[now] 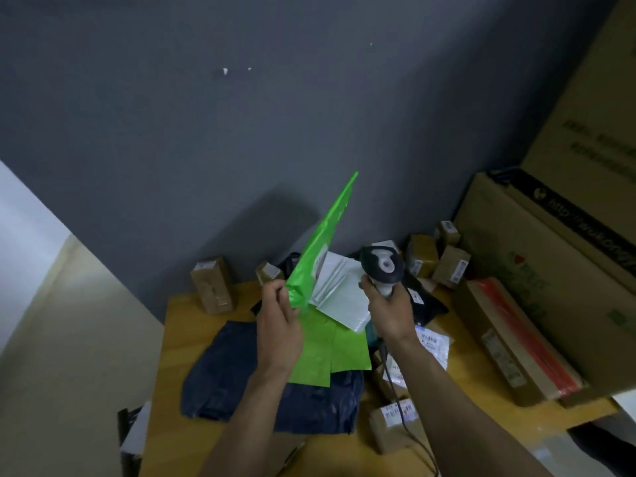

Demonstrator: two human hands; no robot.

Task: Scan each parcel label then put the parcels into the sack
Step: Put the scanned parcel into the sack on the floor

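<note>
Showing the left hand (pixel 275 318) pinching the lower corner of a green mailer (pixel 318 246), which stands raised on edge above the middle of the tabletop (pixel 186 318), its tip pointing up toward the grey wall (pixel 241 115). A white label (pixel 320 264) shows on the mailer's right face. The right hand (pixel 389 311) is wrapped round the handle of a scanner (pixel 382 265), held just beside that face; its cable (pixel 395 401) trails toward the near edge. A dark blue sack (pixel 220 370) lies flat on the tabletop under the left forearm, with two more green mailers (pixel 334 349) on it. White mailers (pixel 340 290) lie behind the raised mailer. Small boxes (pixel 211 284) stand along the far edge, and more (pixel 451 266) toward the far right corner. Large cartons (pixel 543 270) fill the right edge.
</note>
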